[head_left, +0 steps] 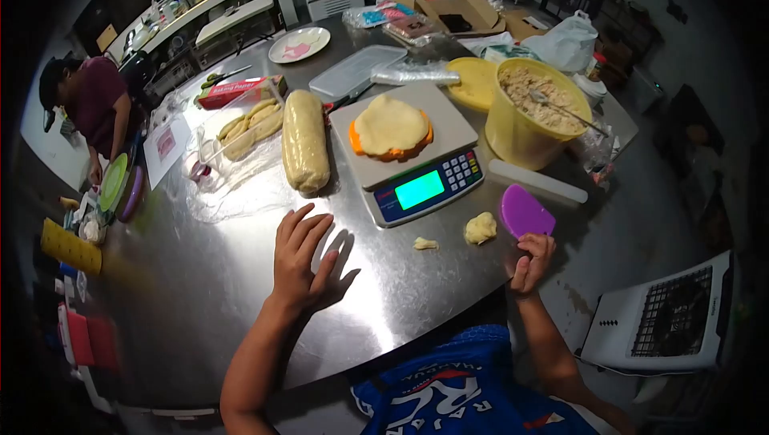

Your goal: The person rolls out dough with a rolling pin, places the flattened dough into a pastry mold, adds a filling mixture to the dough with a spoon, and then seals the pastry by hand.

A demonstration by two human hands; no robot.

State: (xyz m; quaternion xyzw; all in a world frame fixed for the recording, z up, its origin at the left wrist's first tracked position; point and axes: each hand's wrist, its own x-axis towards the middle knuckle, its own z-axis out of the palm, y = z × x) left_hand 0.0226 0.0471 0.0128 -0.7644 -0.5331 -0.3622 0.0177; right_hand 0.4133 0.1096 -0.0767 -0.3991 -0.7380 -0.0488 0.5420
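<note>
My left hand is over the steel table in front of a wrapped dough log, its fingers apart and holding nothing. At the table's front edge, my right hand has its fingers curled beside the lower edge of a purple scraper; whether it grips the scraper is unclear. Between the hands lie a dough lump and a smaller dough piece. Behind them stands a digital scale with a lit display, bearing a flat dough disc on something orange.
A yellow bucket of crumbly filling stands at the right, behind a white rolling pin. A plate, a baking paper box and plastic bags lie farther back. Another person leans over the table's left side.
</note>
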